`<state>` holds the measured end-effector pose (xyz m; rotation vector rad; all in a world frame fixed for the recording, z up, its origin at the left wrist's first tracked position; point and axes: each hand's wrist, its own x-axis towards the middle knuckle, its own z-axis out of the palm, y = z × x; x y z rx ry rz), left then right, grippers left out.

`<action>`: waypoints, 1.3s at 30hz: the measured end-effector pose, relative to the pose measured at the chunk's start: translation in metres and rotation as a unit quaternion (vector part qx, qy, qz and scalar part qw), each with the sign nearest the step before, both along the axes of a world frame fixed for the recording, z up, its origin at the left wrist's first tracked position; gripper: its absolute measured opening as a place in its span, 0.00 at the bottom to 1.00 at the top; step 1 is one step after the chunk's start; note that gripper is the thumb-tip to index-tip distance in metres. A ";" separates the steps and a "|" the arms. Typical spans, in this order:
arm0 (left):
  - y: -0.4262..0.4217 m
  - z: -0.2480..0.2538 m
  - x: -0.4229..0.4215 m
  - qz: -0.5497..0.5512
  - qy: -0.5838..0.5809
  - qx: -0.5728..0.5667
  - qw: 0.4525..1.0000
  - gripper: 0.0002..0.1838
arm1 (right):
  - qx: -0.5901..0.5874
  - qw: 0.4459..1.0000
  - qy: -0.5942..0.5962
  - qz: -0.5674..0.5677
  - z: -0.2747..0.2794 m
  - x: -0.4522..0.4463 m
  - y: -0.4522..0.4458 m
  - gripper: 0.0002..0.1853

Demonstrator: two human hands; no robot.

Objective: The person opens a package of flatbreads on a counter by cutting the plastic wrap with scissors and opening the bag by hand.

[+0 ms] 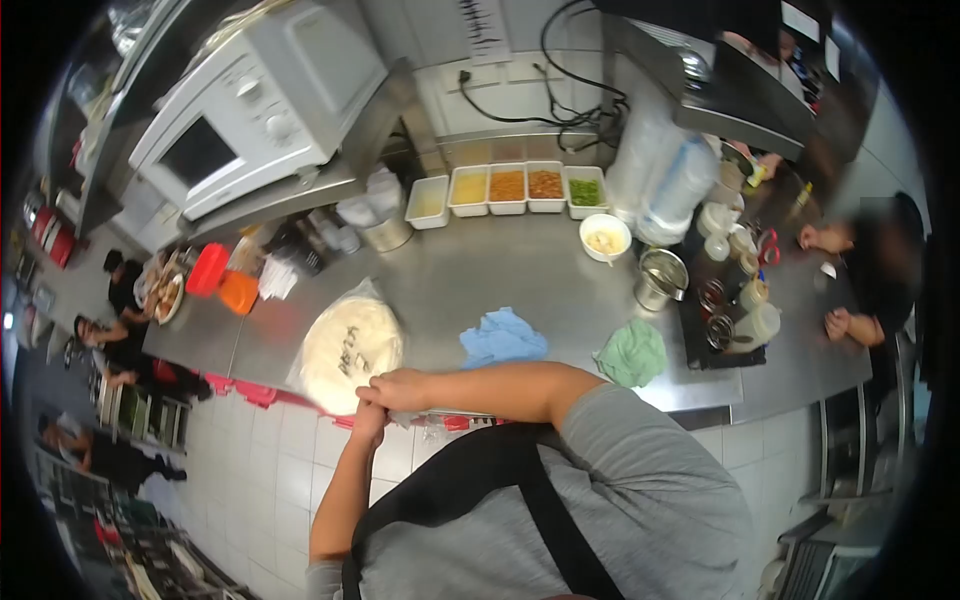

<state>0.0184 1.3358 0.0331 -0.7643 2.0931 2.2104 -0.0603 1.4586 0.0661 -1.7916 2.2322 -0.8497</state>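
Steel counter (430, 265): filled plastic bag (350, 340) at front edge, left of centre; right hand (405, 390) and left hand (370, 418) together at its near side. Cloth (503, 338) right of bag, second cloth (632, 353) further right, then bottle tray (728, 358). Five tubs (507, 208) in a row along the back. Bowl (597, 222) right of the row, slightly nearer. Metal pot (655, 293) between bowl and second cloth, left of bottle tray. Microwave (255, 110) on shelf (290, 192), back left.
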 end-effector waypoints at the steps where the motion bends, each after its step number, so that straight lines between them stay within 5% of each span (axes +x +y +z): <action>1: -0.003 -0.005 -0.002 -0.024 -0.008 0.002 1.000 0.09 | -0.007 1.000 0.020 -0.001 -0.007 0.001 -0.002 0.15; 5: -0.026 -0.020 -0.013 -0.086 -0.043 -0.008 0.995 0.10 | -0.028 0.997 0.063 -0.028 -0.020 0.005 -0.009 0.14; 16: -0.030 -0.012 -0.008 -0.156 -0.011 -0.055 0.986 0.15 | -0.056 0.987 -0.070 -0.136 -0.030 0.019 -0.013 0.12; 22: -0.042 -0.023 -0.009 -0.179 0.021 -0.244 0.953 0.19 | -0.152 0.975 -0.049 -0.156 -0.047 0.025 -0.019 0.14; 24: -0.033 -0.002 -0.003 -0.149 0.066 -0.206 0.965 0.14 | -0.146 0.971 -0.045 -0.183 -0.040 0.024 -0.018 0.16; 25: -0.047 -0.029 -0.010 -0.141 0.129 -0.299 0.935 0.09 | -0.127 0.969 -0.040 -0.207 -0.026 0.026 -0.015 0.18; 27: -0.047 -0.007 -0.002 -0.141 0.101 -0.289 0.942 0.07 | -0.081 0.946 -0.167 -0.265 0.012 0.019 -0.009 0.21; 29: -0.047 -0.022 0.001 -0.104 0.148 -0.241 0.954 0.06 | -0.232 0.906 -0.314 -0.163 -0.006 -0.003 -0.012 0.23; 32: -0.042 -0.025 0.005 -0.064 0.176 -0.165 0.968 0.05 | -0.159 0.910 -0.355 -0.144 0.005 0.002 -0.017 0.23; 39: -0.041 -0.025 0.006 -0.058 0.171 -0.168 0.969 0.05 | -0.041 0.983 -0.168 -0.060 0.026 0.006 -0.026 0.23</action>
